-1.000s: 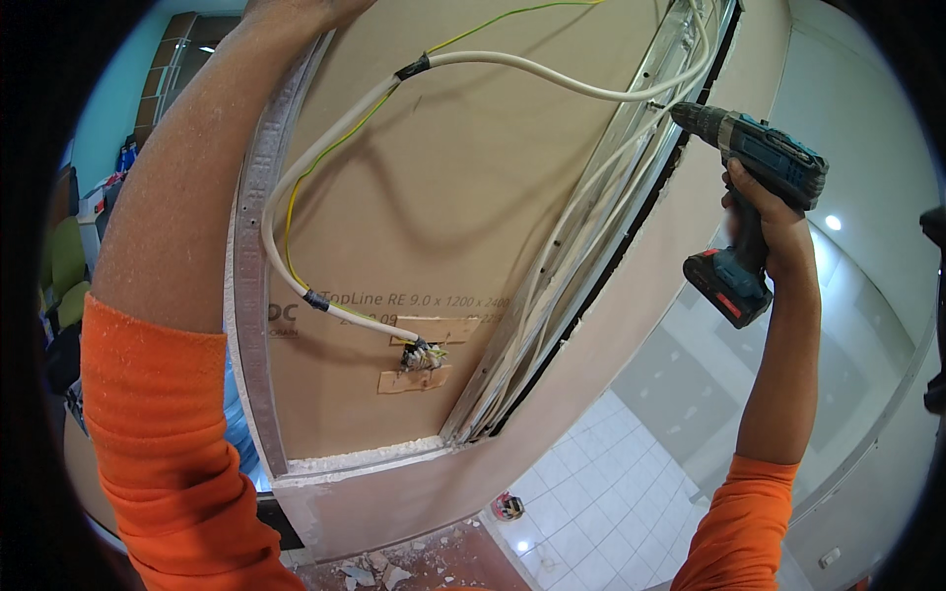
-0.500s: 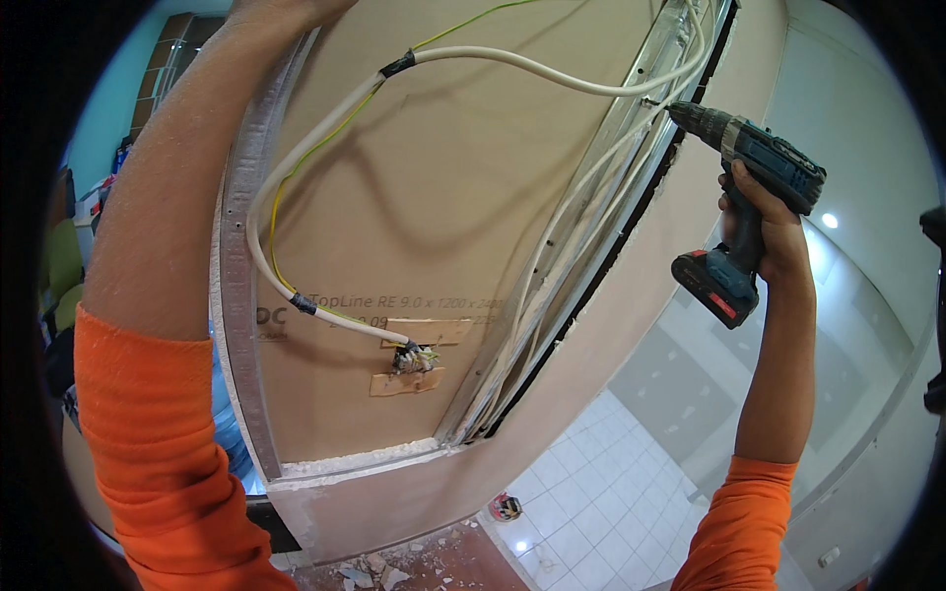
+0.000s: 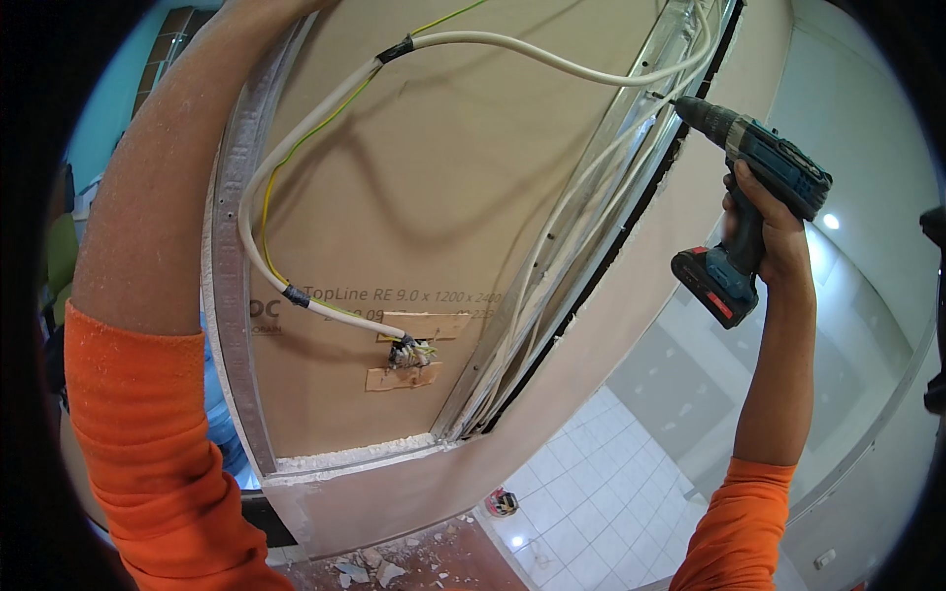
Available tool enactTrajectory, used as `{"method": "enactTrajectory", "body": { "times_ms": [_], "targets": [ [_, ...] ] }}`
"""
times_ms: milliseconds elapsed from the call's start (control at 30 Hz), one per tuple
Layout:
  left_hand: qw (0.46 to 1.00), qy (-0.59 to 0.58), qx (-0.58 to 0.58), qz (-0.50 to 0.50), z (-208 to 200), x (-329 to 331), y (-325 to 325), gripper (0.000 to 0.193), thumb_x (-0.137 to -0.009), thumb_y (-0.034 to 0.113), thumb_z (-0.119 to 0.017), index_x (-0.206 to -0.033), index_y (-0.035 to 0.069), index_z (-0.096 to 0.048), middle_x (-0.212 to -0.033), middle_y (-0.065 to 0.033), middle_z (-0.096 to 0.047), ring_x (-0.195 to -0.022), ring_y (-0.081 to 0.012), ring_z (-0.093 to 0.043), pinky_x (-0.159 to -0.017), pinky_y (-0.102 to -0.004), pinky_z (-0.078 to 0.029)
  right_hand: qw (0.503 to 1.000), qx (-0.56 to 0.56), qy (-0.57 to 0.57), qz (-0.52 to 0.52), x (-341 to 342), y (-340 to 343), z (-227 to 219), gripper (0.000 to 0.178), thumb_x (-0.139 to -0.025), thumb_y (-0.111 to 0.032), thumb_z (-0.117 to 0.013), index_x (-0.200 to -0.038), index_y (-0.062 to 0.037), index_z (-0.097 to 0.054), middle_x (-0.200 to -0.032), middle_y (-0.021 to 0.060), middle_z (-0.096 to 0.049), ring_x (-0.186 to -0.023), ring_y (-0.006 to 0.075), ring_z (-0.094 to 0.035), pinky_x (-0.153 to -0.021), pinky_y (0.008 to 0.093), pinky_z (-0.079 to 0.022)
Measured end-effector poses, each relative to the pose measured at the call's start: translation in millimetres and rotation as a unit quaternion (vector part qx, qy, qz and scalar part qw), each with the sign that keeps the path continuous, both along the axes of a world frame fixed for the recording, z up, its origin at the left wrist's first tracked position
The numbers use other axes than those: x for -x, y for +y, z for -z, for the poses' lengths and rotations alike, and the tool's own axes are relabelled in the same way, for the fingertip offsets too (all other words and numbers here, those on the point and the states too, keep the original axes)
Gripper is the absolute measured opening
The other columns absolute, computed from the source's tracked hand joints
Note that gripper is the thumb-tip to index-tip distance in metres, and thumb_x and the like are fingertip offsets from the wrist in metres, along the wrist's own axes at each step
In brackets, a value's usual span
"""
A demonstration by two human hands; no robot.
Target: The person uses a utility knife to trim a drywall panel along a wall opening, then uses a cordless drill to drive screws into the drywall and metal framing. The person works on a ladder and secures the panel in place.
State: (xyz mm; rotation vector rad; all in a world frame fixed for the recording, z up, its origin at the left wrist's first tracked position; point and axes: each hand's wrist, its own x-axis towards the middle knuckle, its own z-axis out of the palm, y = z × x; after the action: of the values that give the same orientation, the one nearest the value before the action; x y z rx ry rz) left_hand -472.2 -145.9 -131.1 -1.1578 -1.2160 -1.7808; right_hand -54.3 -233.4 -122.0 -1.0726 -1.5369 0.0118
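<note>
My right hand (image 3: 769,222) grips a cordless drill (image 3: 759,153) by its handle. The drill points left, and its tip is at the metal stud (image 3: 621,118) on the right of the wall opening, beside the white cables (image 3: 567,207). My left arm reaches up, and only the edge of my left hand (image 3: 281,8) shows at the top; its fingers are out of view. A thick white cable (image 3: 251,212) with a yellow-green wire (image 3: 279,167) loops across the brown board (image 3: 434,177), bound with black tape. It ends in a box with loose wires (image 3: 409,353).
Another metal stud (image 3: 236,197) edges the opening on the left. Broken plaster (image 3: 379,566) lies on the floor below. A small red bucket (image 3: 501,502) stands beside the white tiles (image 3: 591,463). A grey-patched wall (image 3: 690,355) is at the right.
The view has shifted slightly, so the wall and cables sit a little further left. The drill stays in my right hand at the stud. My left hand has slid further out of the top.
</note>
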Motion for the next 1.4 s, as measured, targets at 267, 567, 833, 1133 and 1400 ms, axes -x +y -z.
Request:
{"method": "enactTrajectory", "body": {
  "times_ms": [267,567,833,1133,1400],
  "targets": [
    [1.0,-0.005,0.015,-0.006,2.1,-3.3,-4.1,0.078,-0.091,0.032,-0.068,-0.153,0.0,-0.036,-0.135,-0.0319,-0.059,-0.128,-0.0428,-0.057,-0.114,-0.0476,-0.043,1.0,0.008,0.007,0.01,-0.1,-2.4,-1.0,0.034,-0.092,-0.035,-0.078,-0.101,-0.0039,-0.066,-0.072,0.0044,-0.064,-0.052,0.0116,-0.06,-0.05,0.0264,-0.051],
    [0.999,-0.01,0.038,0.019,7.9,-9.7,-8.4,0.076,-0.094,0.031,-0.066,-0.155,0.0,-0.033,-0.136,-0.0301,-0.058,-0.13,-0.0417,-0.056,-0.114,-0.0483,-0.042,1.0,0.004,0.004,0.02,-0.6,-3.8,-1.3,0.036,-0.091,-0.037,-0.078,-0.1,-0.0044,-0.066,-0.071,0.0038,-0.064,-0.052,0.0113,-0.061,-0.049,0.0262,-0.051],
    [0.999,-0.006,0.036,0.024,6.2,-6.5,-7.2,0.077,-0.094,0.031,-0.066,-0.156,0.0,-0.031,-0.14,-0.0304,-0.055,-0.133,-0.0416,-0.053,-0.116,-0.0482,-0.041,1.0,0.013,0.009,0.01,-3.4,-5.6,-2.1,0.036,-0.091,-0.037,-0.078,-0.099,-0.0044,-0.066,-0.071,0.0034,-0.063,-0.052,0.0112,-0.061,-0.05,0.0256,-0.052],
    [1.0,-0.011,0.022,0.001,5.2,-6.2,-1.6,0.077,-0.095,0.033,-0.065,-0.156,0.0,-0.032,-0.147,-0.0304,-0.049,-0.139,-0.0423,-0.047,-0.119,-0.0483,-0.036,1.0,0.008,0.008,0.013,-1.5,-8.2,-1.5,0.036,-0.091,-0.037,-0.078,-0.1,-0.0039,-0.066,-0.071,0.0038,-0.063,-0.053,0.0113,-0.061,-0.05,0.0258,-0.052],
    [1.0,0.001,0.007,0.011,2.8,1.0,2.6,0.077,-0.092,0.033,-0.067,-0.154,-0.001,-0.035,-0.142,-0.0338,-0.053,-0.136,-0.0437,-0.05,-0.117,-0.0475,-0.039,1.0,0.013,0.016,0.014,-1.7,-12.6,-0.5,0.035,-0.091,-0.036,-0.078,-0.1,-0.0038,-0.067,-0.072,0.0034,-0.063,-0.053,0.0117,-0.06,-0.051,0.0269,-0.05]
  ]
}}
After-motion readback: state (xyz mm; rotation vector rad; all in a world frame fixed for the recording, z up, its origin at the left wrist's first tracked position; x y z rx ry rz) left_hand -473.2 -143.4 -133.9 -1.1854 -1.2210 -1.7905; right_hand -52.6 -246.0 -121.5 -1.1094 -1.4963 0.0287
